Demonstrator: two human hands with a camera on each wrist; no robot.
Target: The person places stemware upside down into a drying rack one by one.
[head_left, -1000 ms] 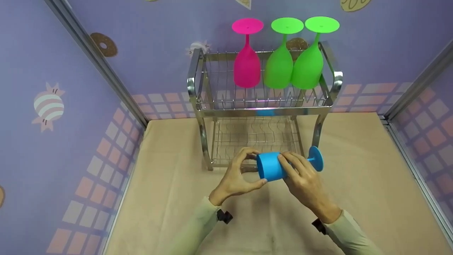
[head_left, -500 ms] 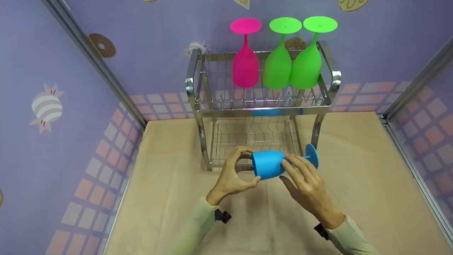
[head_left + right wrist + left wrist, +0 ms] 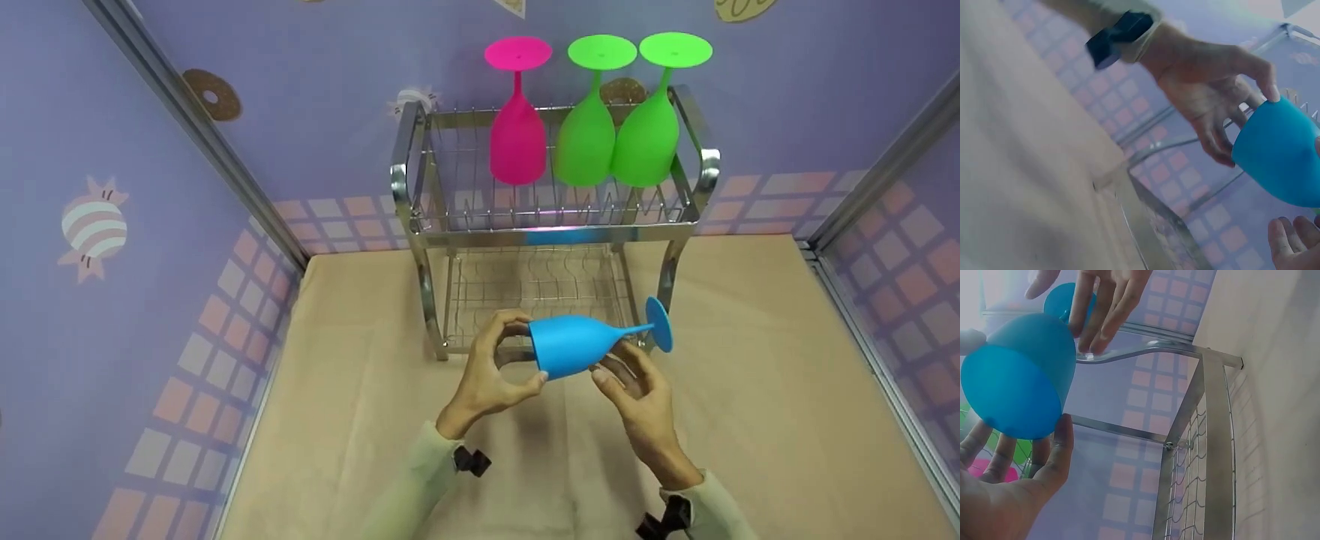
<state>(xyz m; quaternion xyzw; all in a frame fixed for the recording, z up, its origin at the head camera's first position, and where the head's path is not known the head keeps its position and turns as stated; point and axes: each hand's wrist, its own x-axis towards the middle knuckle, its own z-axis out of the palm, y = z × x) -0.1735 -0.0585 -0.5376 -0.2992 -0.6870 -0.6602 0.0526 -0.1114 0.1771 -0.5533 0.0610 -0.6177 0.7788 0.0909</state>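
Observation:
A blue plastic wine goblet [image 3: 568,345] lies sideways in the air in front of the rack, its mouth to the left and its round foot to the right. My left hand [image 3: 484,379] holds it at the rim, thumb on the near side and fingers on the far side; the left wrist view shows those fingertips against the bowl [image 3: 1016,391]. Under the bowl and stem is my right hand [image 3: 646,411], its fingers spread and loosely bent. In the right wrist view, right-hand fingers [image 3: 1292,239] stand just below the bowl.
A two-tier metal dish rack [image 3: 559,238] stands against the back wall. On its upper tier, a pink goblet [image 3: 517,146] and two green goblets, one in the middle [image 3: 585,146] and one at right [image 3: 646,142], stand upside down. A beige cloth [image 3: 360,420] covers the table.
My right hand has let go of the bowl and moved down beneath it, turning palm up and uncovering the stem. The goblet has shifted slightly left in my left hand's hold.

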